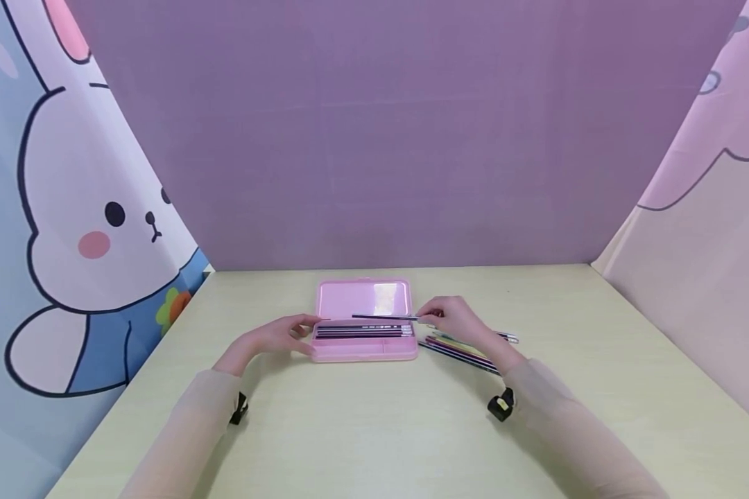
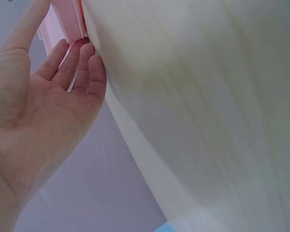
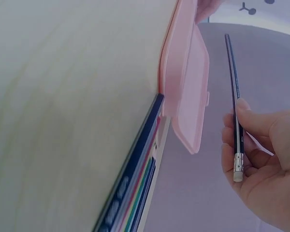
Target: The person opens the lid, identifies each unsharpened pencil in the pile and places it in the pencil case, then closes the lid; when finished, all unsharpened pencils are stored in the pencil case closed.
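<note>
My right hand (image 1: 452, 317) pinches a dark striped pencil (image 3: 234, 87) near its white eraser end, between thumb and fingers. Its long shaft points left over the pink pencil case (image 1: 349, 351), which lies with its lid (image 1: 349, 298) tipped back. Several dark pencils (image 1: 362, 333) with pale erasers lie side by side in the case's rear compartment. At the left end of the case is my left hand (image 1: 281, 335), its fingers (image 2: 58, 60) loosely bent and the fingertips right at the case's edge.
A loose pile of coloured and dark pencils (image 1: 458, 351) lies on the pale wooden table (image 1: 374, 430), right of the case and partly under my right forearm. A purple panel (image 1: 374, 138) stands behind the table, with printed cloths at both sides.
</note>
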Tool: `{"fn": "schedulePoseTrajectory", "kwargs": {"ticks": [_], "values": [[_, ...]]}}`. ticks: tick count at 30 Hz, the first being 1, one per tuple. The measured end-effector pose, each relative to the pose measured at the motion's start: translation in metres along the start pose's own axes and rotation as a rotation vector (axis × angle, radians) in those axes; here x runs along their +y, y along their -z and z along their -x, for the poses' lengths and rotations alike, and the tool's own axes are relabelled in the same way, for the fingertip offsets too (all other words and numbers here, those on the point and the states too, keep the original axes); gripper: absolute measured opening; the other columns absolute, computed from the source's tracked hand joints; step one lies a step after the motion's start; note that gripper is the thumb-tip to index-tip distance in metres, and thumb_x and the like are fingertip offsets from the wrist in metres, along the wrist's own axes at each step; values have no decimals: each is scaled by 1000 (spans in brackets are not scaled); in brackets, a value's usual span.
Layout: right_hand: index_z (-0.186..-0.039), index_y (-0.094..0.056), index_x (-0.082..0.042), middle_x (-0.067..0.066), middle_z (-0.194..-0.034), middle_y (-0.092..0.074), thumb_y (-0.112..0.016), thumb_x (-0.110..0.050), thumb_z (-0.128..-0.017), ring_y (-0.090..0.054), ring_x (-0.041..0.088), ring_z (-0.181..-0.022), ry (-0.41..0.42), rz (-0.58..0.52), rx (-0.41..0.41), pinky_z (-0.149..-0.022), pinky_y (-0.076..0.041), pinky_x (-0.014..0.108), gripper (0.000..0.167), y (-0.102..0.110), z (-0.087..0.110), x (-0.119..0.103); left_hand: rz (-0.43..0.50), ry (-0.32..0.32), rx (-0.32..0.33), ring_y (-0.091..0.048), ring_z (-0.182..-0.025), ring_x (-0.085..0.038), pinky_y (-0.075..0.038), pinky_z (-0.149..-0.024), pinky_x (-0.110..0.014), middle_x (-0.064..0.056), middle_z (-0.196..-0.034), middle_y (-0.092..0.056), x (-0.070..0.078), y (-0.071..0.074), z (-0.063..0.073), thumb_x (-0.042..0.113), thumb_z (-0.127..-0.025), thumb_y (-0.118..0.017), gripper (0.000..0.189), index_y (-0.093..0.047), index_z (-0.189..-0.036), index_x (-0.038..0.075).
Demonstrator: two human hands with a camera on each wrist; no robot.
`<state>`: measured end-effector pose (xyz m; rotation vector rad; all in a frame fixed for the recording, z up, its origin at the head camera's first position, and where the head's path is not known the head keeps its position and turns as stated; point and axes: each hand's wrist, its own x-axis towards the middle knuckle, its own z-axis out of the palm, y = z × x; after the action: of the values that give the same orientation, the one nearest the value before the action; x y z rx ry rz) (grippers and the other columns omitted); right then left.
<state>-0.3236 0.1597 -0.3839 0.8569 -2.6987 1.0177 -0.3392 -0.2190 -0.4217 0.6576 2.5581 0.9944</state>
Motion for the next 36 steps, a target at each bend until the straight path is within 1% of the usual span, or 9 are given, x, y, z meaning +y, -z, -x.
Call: {"fn": "schedulePoseTrajectory", "kwargs": {"ticks": [4, 12, 15, 21, 23, 26, 28, 31, 36], "values": [[-92, -72, -1, 7, -85, -70, -66, -6, -86, -54, 8, -69, -14, -11, -6, -62, -48, 20, 10, -9, -7, -3, 5, 2, 2, -47, -119, -32, -37, -102, -50, -12, -138, -47, -1, 0, 1, 27, -80, -74, 71, -41, -140, 11], [-92, -71, -3, 5, -85, -70, -66, -8, -86, -58, 10, -72, -8, -42, -37, -68, -51, 21, 9, -23, -20, -13, -37, 21, 18, -48, -117, -31, -40, -99, -49, -14, -135, -48, 0, -1, 1, 33, -79, -75, 73, -42, -140, 13], [-92, -70, -1, 8, -86, -70, -66, -6, -86, -59, 12, -74, -4, -57, -59, -68, -51, 21, 9, -27, -23, -18, -33, 26, 21, -48, -116, -30, -40, -99, -48, -14, -134, -49, 1, -1, 1, 32, -78, -75, 72, -43, -140, 14], [-90, -69, 0, 10, -84, -69, -66, -5, -86, -57, 10, -71, 15, -63, -103, -65, -49, 19, 7, -37, -31, -23, -16, -9, 9, -48, -118, -32, -39, -100, -49, -13, -137, -47, 0, 1, 3, 31, -79, -75, 73, -41, -140, 10], [-89, -69, -1, 8, -82, -69, -66, -6, -86, -55, 7, -69, 20, -54, -111, -63, -48, 17, 7, -41, -34, -22, -41, -39, 6, -48, -117, -32, -40, -99, -48, -14, -137, -47, -1, 1, 2, 34, -80, -74, 73, -41, -140, 9], [-87, -70, -3, 6, -80, -69, -67, -7, -85, -53, 5, -67, 35, -39, -129, -62, -47, 17, 6, -48, -37, -18, -58, -49, 7, -48, -116, -33, -41, -99, -48, -15, -136, -47, -1, 1, 2, 38, -80, -73, 74, -40, -140, 9], [-87, -71, -4, 4, -80, -70, -67, -8, -85, -54, 4, -68, 34, -30, -145, -63, -48, 18, 6, -51, -38, -17, -57, -34, 7, -48, -116, -32, -41, -99, -47, -13, -136, -47, -1, 1, 2, 38, -80, -73, 74, -40, -140, 10], [-88, -72, -5, 3, -81, -71, -66, -7, -86, -57, 5, -71, 28, -14, -176, -67, -49, 19, 7, -53, -39, -15, -25, 4, 3, -46, -119, -32, -38, -101, -50, -12, -138, -46, -1, 0, 1, 35, -79, -74, 75, -40, -141, 12], [-88, -72, -4, 4, -84, -72, -64, -6, -86, -61, 7, -75, 25, 1, -207, -71, -51, 20, 8, -56, -41, -15, -24, 11, 7, -47, -119, -32, -39, -101, -50, -13, -138, -46, -1, 1, 2, 31, -79, -75, 74, -40, -141, 11]]}}
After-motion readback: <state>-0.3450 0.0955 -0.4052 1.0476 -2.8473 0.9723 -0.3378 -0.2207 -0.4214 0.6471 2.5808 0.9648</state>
